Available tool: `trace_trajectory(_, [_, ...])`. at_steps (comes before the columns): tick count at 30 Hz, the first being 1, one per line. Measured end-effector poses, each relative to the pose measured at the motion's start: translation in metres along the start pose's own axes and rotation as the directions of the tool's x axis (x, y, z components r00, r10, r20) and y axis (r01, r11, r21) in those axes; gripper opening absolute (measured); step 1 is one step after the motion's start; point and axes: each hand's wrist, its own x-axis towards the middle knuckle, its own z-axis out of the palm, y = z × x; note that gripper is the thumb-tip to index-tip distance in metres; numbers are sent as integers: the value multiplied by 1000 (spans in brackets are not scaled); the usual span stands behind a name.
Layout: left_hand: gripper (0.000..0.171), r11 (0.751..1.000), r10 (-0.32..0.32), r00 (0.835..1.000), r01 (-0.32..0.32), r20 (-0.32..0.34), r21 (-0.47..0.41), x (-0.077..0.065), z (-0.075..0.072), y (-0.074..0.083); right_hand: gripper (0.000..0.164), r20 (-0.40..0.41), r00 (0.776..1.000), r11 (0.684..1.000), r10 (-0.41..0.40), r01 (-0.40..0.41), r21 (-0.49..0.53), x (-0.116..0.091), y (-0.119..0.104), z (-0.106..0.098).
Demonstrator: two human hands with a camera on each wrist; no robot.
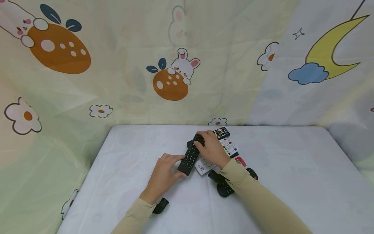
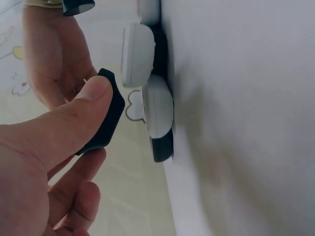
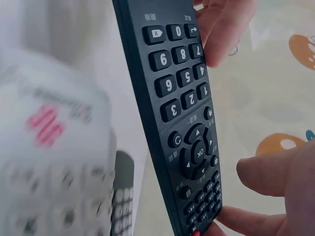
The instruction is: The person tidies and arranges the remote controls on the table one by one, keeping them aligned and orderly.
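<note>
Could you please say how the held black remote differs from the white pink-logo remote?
The left hand pinches the black remote; the white remote lies in the pile. The black remote has dark keys, the white remote pale ones. A red key shows on the black remote, a pink logo on the white remote. Both carry rows of keys.

On the head view I read a white table (image 1: 292,178) with rounded far corners. Behind it I register a creased, pale backdrop (image 1: 125,84) printed with orange-brown fruit (image 1: 62,57), rabbits (image 1: 181,67), flowers (image 1: 100,111), a yellow moon (image 1: 324,48) and a blue cloud (image 1: 309,74). Shadows are soft.
</note>
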Motion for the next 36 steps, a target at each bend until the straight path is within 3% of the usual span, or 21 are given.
trace_trajectory(12, [68,993,-112,993,113,-24,43,-10,-21,-12,46,37,999,999,-18,16,45,24,-25,27])
trace_trajectory(26, [66,980,-180,983,183,-44,79,-21,-37,-30,45,94,994,998,-47,44,42,44,-49,53])
trace_trajectory(36, [65,960,-258,965,262,-43,103,-32,-46,-44,43,149,987,998,-67,64,22,56,-58,73])
